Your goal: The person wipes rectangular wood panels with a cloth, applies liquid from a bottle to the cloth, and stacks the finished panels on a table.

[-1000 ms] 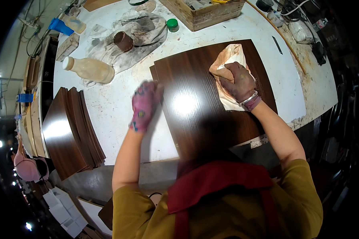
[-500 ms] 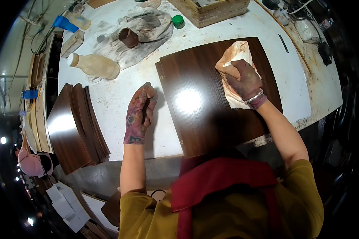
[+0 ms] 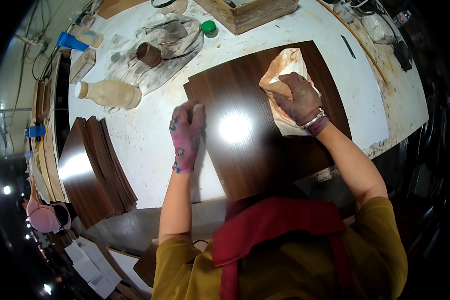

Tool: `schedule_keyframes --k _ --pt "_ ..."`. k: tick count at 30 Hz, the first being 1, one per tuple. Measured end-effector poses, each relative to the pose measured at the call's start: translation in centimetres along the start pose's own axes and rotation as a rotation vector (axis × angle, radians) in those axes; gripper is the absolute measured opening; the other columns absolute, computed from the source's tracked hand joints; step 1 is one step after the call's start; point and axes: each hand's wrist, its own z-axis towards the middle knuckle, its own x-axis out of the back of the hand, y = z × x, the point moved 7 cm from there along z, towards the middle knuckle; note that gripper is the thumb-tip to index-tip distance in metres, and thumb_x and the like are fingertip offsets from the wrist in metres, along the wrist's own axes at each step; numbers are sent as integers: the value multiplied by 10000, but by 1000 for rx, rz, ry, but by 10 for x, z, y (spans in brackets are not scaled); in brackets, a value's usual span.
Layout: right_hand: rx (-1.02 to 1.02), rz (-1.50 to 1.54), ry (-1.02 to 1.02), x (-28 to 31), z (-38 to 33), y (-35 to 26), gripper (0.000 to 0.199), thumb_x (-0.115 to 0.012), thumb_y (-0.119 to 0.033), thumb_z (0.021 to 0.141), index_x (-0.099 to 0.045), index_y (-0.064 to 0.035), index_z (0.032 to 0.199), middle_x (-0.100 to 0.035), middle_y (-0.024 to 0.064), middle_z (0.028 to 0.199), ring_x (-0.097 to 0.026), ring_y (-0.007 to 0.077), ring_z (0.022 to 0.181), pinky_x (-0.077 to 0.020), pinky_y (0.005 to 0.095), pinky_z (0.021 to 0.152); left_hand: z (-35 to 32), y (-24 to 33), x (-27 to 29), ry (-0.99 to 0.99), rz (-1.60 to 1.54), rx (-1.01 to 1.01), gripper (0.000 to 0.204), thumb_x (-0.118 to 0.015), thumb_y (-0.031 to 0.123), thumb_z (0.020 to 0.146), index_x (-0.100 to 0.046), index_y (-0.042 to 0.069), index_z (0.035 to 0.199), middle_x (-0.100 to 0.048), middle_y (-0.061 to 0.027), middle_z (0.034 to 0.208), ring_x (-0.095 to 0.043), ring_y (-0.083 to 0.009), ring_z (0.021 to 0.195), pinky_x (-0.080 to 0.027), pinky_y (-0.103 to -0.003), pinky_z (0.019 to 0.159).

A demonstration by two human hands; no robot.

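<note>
A glossy dark brown wood-grain panel (image 3: 255, 165) lies in front of me, with another dark panel edge showing under its upper left corner. My right hand (image 3: 302, 100), in a stained glove, presses a cream cloth (image 3: 289, 125) with brown stains onto the panel's right part. Part of the cloth bunches between thumb and fingers. At the panel's left edge is my left hand (image 3: 186, 137), in a pink flowered glove. Its fingers are curled and the thumb overlaps the edge; the grip itself is partly hidden.
A stack of dark brown panels (image 3: 92, 170) stands at the left table edge. Beyond are a cream bottle (image 3: 110, 93), a brown-stained cup (image 3: 149, 54) on a grey rag (image 3: 177, 37), a green-lidded jar (image 3: 209, 28) and a wooden box (image 3: 247, 17). A thin rod (image 3: 355, 42) lies at the right.
My left hand has moved right, from the white tabletop to the panel's left edge. My right hand stays on the cloth at nearly the same spot. The whole view has shifted slightly.
</note>
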Motion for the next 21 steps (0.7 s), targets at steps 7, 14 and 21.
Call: schedule_keyframes --k 7,14,21 --pt "4 15 -20 0 0 0 386 -699 -298 803 -594 -68 1094 -625 134 996 -611 339 934 -501 444 811 35 -5 -4 -8 -26 -23 310 -664 221 927 -661 -35 1101 -688 -104 930 -625 -143 823 -497 -269 787" --pt "4 41 -24 -1 2 0 363 -695 -287 809 -597 -63 1077 -630 133 982 -616 347 911 -504 445 793 52 3 -1 46 131 -197 314 -647 253 924 -659 -27 1064 -680 -165 966 -641 -253 882 -494 -348 816" --pt "36 48 10 3 0 -2 379 -707 -268 800 -593 -44 1084 -629 151 969 -612 355 909 -499 439 790 44 -3 -4 6 177 -135 277 -661 227 927 -667 -33 1020 -685 -157 919 -654 -224 815 -507 -339 749"
